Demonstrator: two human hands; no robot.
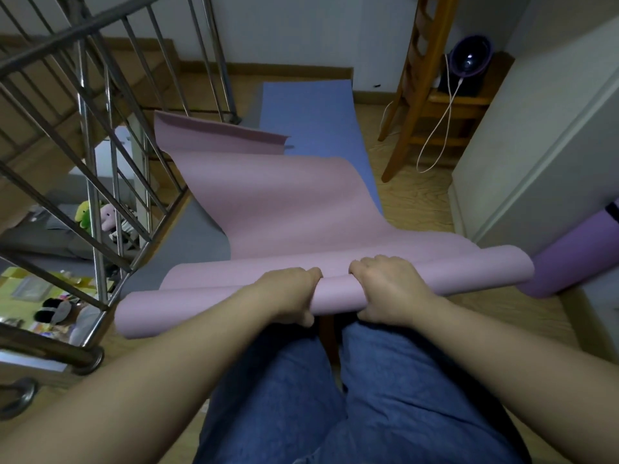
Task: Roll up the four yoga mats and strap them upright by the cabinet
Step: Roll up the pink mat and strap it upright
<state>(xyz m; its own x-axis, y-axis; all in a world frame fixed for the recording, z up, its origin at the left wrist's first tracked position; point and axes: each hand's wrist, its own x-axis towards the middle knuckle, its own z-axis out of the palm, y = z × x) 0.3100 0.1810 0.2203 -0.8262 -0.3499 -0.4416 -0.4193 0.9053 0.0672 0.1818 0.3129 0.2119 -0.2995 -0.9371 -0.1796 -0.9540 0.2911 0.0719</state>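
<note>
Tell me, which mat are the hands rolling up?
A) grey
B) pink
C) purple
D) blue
B: the left hand and right hand both grip the rolled end of the pink mat. The blue mat and grey mat lie flat beneath it, and the purple mat is already rolled.

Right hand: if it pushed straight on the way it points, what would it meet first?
The right hand, gripping the rolled end of the pink mat, points away from the body. First in line is probably that mat's unrolled part; the blue mat lies beyond.
</note>
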